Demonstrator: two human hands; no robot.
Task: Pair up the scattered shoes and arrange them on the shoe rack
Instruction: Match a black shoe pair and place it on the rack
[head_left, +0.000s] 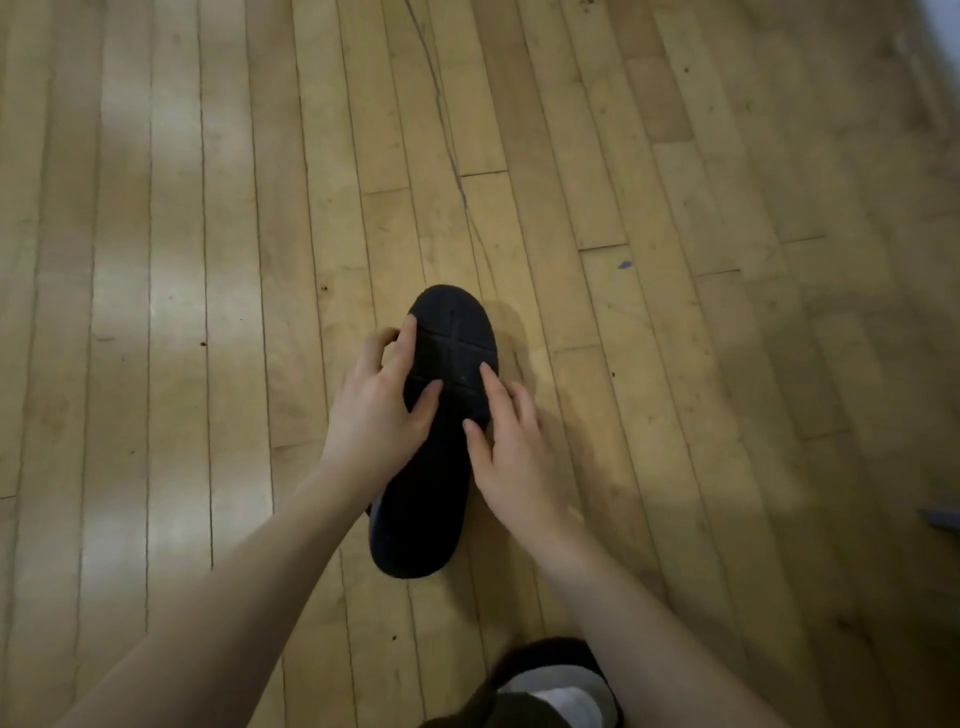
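Note:
A black shoe (423, 509) is held sole-up above the wooden floor, toe pointing away from me. My left hand (376, 410) grips its left edge near the front, thumb across the sole and fingers curled under. My right hand (511, 457) rests on the right side of the sole with fingers spread over it. A hint of blue shows under the shoe at its left edge; what lies beneath the sole is hidden. No shoe rack is in view.
Light wooden floorboards (208, 260) fill the view. At the bottom edge my own foot in a black slipper with a grey-white sock (563, 686) stands on the floor. A dark object (940, 517) pokes in at the right edge.

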